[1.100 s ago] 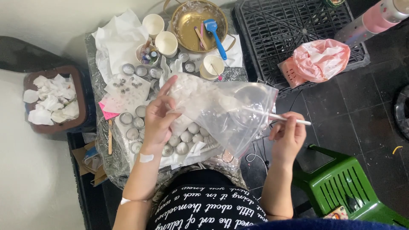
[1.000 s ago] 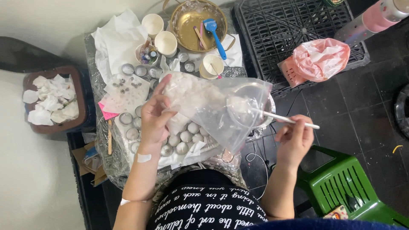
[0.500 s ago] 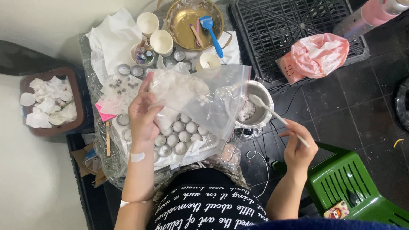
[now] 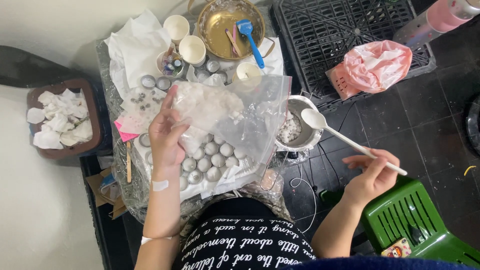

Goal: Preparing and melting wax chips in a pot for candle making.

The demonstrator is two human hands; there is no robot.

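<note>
The surface [image 4: 117,165] in front of me is covered in crinkled clear plastic and crowded from edge to edge. Beyond it to my right a black crate [image 4: 345,37] lies on the dark floor with a pink plastic bag [image 4: 375,65] on it, and a green plastic stool [image 4: 415,220] stands by my right arm. At the far end of the surface sits a gold bowl [image 4: 220,25] with a blue scoop [image 4: 250,40] in it.

My left hand [image 4: 167,137] has its grip closed on a clear plastic bag [image 4: 235,120] of white flakes, held up over rows of small round metal cups [image 4: 210,160] that stand on white paper. The bag's open edge hangs just beside a small metal pot [image 4: 300,132] at the surface's right edge, with white chunks in it.

My right hand [image 4: 372,175] pinches the handle end of a white spoon [image 4: 350,142], a narrow grip between thumb and fingers; the spoon's bowl hangs over the pot's rim.
</note>
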